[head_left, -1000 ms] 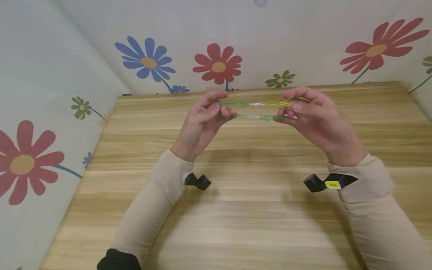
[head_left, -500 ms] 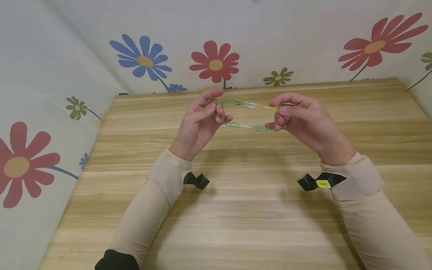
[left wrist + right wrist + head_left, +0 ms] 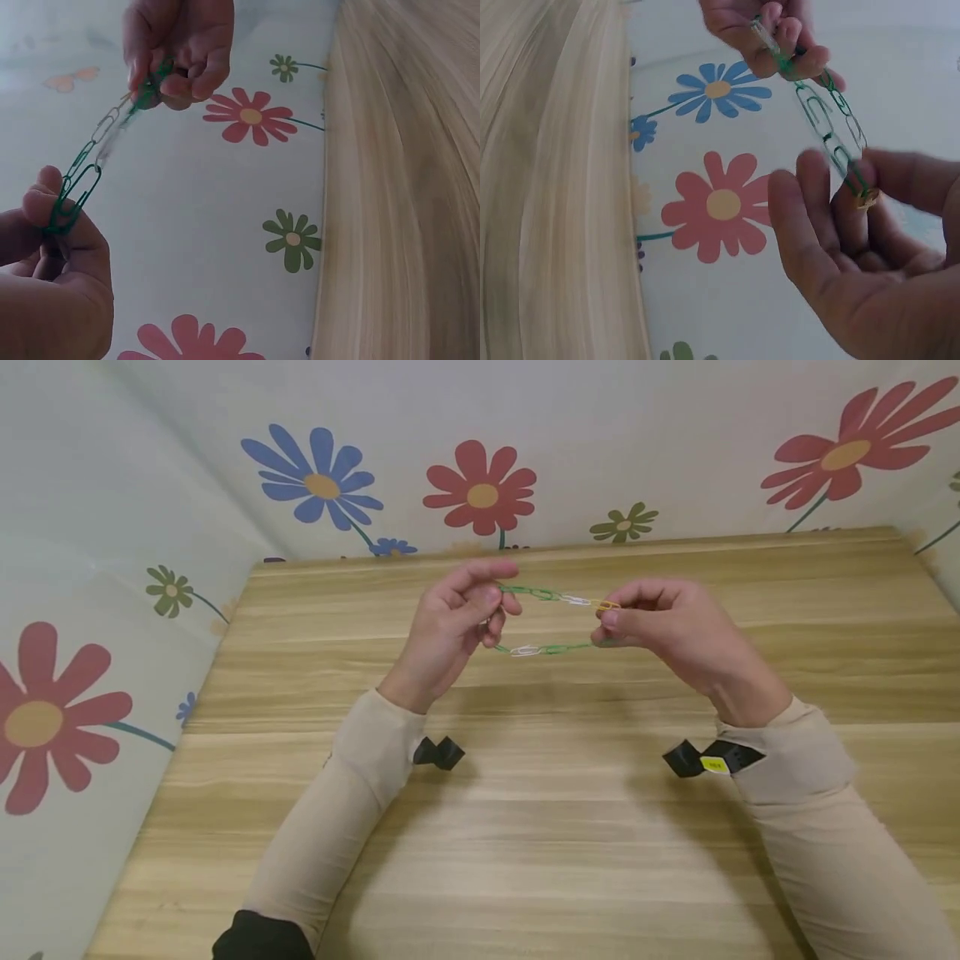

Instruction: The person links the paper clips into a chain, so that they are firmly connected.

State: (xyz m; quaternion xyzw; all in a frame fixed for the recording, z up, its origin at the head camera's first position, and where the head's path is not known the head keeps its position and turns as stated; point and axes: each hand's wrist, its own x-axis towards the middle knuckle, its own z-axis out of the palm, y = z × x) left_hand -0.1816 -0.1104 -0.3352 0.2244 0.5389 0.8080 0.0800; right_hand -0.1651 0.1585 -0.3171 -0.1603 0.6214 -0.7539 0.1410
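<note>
A loop of linked paper clips (image 3: 545,595), in green, white and yellow, hangs between both hands above the table. My left hand (image 3: 457,622) pinches green clips between thumb and fingers at the loop's left end. At the other end my right hand (image 3: 686,631) pinches a yellow clip (image 3: 607,605) between thumb and index finger. A white clip (image 3: 525,651) shows in the lower strand. The left wrist view has a large green clip (image 3: 78,196) at the left thumb. Parts of the loop behind the fingers are hidden.
Below the hands lies a wood-grain table (image 3: 540,827), its far edge against a white wall covering (image 3: 555,410) printed with flowers. Small black cameras (image 3: 682,759) are strapped to both wrists over beige sleeves.
The right hand has moved left, closer to the left hand, and the two strands stand further apart. The clips have shifted along the loop, and less yellow shows between the hands.
</note>
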